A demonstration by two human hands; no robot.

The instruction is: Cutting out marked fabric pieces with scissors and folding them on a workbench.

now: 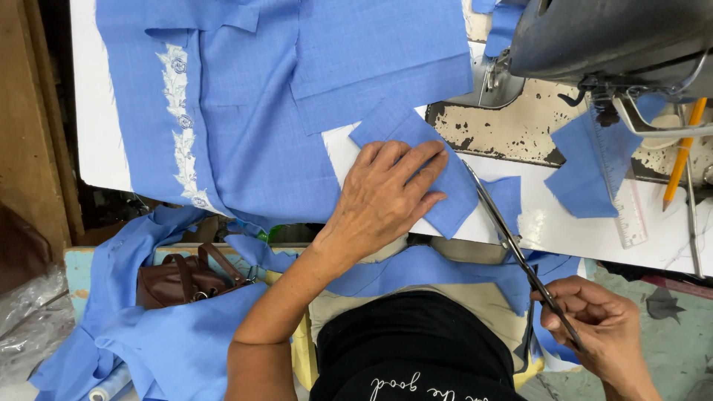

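Left hand: the left hand is laid flat, fingers spread wide, and a small blue cloth piece is pinned under it on the white table.
Right hand: the right hand is closed around the handles of the scissors, low at the right, off the table edge.
Scissors: one pair is seen, dark metal; the blades are laid along the right edge of the small piece, tips pointed up toward the sewing machine. Whether the blades are parted cannot be told.
Cloth count: one large blue garment is spread at the upper left, with one white embroidered strip run down it. Three loose blue scraps are counted by the machine: one beside the blades, one under the ruler, one at the top edge.
More cloth: further blue fabric is draped over the lap and heaped at the lower left.
Tools: one clear ruler and one orange pencil are laid on the machine bed.
Bags: one brown leather bag is seen below the table at the left, half wrapped in blue cloth; one clear plastic bag is crumpled at the far left.
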